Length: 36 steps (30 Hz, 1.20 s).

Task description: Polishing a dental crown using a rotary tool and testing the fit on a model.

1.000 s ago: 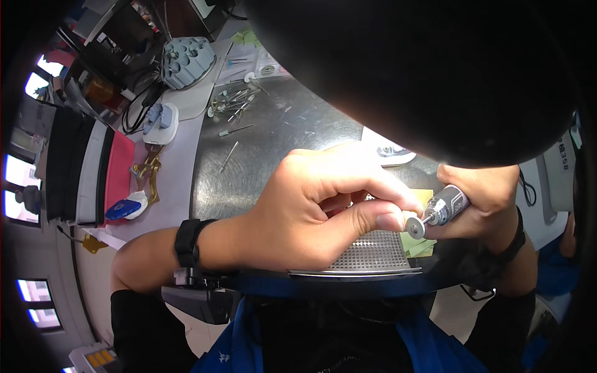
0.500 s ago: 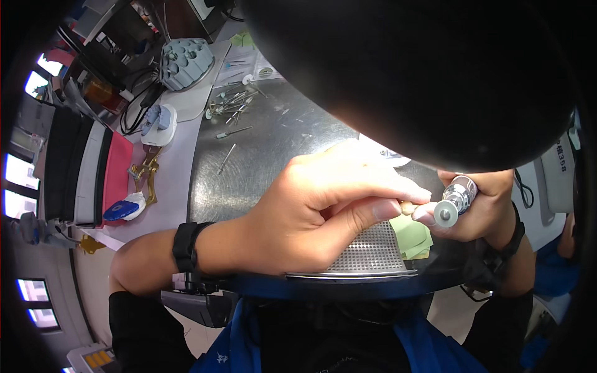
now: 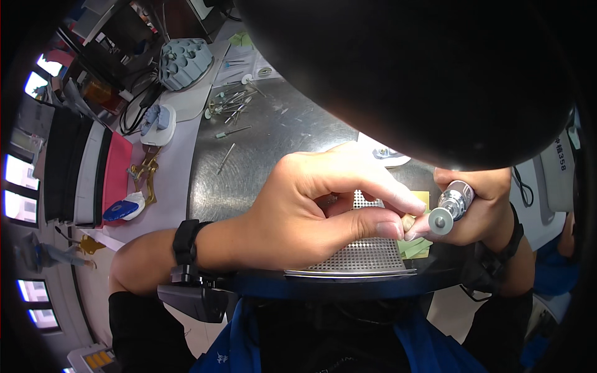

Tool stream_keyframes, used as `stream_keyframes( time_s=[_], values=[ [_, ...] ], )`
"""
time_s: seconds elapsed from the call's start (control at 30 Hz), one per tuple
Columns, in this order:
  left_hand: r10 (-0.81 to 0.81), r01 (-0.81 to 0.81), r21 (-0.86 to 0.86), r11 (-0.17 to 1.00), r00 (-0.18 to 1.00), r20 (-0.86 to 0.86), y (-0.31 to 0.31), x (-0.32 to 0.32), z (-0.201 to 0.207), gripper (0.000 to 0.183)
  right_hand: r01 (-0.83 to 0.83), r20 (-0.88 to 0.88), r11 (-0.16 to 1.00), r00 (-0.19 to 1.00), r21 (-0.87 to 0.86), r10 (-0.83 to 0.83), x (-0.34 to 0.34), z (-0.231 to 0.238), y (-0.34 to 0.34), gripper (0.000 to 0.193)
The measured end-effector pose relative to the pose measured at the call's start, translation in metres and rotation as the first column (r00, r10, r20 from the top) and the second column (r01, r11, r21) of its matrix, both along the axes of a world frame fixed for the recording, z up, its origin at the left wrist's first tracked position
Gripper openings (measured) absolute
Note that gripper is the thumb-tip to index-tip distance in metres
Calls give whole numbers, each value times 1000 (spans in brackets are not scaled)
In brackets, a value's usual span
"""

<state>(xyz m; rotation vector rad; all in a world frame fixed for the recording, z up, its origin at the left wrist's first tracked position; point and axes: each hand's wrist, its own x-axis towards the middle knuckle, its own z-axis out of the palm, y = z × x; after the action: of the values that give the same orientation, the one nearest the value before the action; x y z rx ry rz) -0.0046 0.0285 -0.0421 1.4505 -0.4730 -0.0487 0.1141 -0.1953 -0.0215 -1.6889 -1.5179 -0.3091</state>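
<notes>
My left hand (image 3: 323, 208) pinches a small yellowish, tooth-coloured piece (image 3: 408, 223), like a dental crown, between thumb and fingertips. My right hand (image 3: 488, 202) is wrapped round a silver rotary handpiece (image 3: 458, 194). A round grey-green grinding disc (image 3: 441, 221) sits on the handpiece's tip, just right of the tooth-coloured piece; from this angle I cannot tell whether they touch. One of my right fingers is against the piece and my left fingertips. Beneath the hands are a perforated metal grille (image 3: 357, 256) and light green paper (image 3: 412, 248).
A large dark round shape (image 3: 423, 74) hides the far right. Several burs and rotary tools (image 3: 233, 102) lie on the metal bench top (image 3: 273, 118). Leftward are a grey bur block (image 3: 185, 62), a dental model (image 3: 160, 121) and a gold-coloured articulator (image 3: 146, 171). A white model (image 3: 382, 152) lies behind my hands.
The tooth-coloured piece has been turned and lowered slightly in my left fingers, which have spread further apart. The handpiece and its disc have shifted a little left and down.
</notes>
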Motion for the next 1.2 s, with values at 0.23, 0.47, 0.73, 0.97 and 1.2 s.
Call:
stream_keyframes(
  time_s=[0.23, 0.47, 0.73, 0.97, 1.2],
  values=[
    [142, -139, -63, 988, 989, 37, -9, -1, -7, 21, 29, 120, 997, 993, -71, -21, 6, 10, -2, 39],
    [100, -100, -22, 995, 995, 12, -6, -1, -6, 15, 51, 201, 993, 979, -103, -30, 4, 20, 2, 44],
    [104, -105, 43, 994, 994, 26, -4, -1, -5, 14, 85, 265, 985, 963, -151, -42, 1, 22, -2, 46],
    [95, -94, -17, 995, 993, 73, -6, 0, -9, 14, 143, 270, 943, 961, -301, -60, -1, 22, -7, 53],
    [90, -88, -45, 995, 994, 57, -8, 1, -9, 14, 118, 203, 962, 977, -247, -68, 2, 15, -7, 60]
  ],
)
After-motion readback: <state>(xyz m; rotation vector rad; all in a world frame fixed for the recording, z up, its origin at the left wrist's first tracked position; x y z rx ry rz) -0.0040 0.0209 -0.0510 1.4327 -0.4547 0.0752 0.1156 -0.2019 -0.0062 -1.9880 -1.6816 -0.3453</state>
